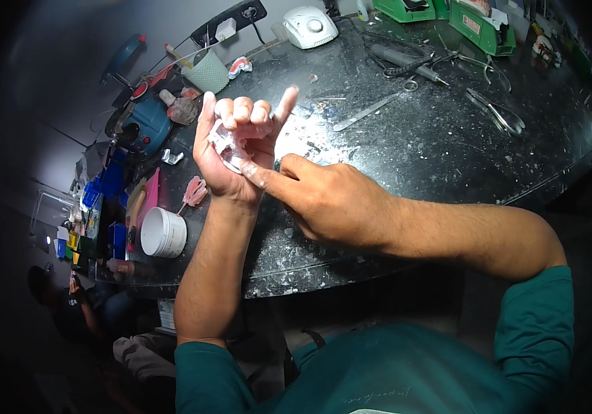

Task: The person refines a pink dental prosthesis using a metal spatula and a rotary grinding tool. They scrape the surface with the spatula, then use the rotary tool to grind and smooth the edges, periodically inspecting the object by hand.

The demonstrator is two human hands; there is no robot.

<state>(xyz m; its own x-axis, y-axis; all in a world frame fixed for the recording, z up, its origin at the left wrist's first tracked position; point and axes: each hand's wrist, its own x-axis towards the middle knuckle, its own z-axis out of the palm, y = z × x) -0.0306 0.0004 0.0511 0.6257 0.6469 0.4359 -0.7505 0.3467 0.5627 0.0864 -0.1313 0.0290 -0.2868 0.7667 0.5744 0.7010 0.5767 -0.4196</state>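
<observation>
My left hand (260,153), palm up with fingers curled, holds a small, glossy, whitish-pink dental piece (230,143), probably a denture plate. The little finger sticks out to the side. From the right, my right hand (334,200) reaches over with its index finger stretched onto the lower edge of the piece. Its other fingers are folded under, and the thumb is hidden. White powder or paste marks that fingertip and the left fingers. Just beyond the hands, a metal spatula (372,110) lies on the dark bench (420,165).
Left of my forearm stand an open white tub (165,233) and a pink piece on a stick (194,192). A blue machine (143,125) and a mesh cup (206,71) are farther back. Pliers (494,110), a handpiece (409,63), a white control box (309,27) and green bins (482,29) line the back. Another person (68,297) sits left.
</observation>
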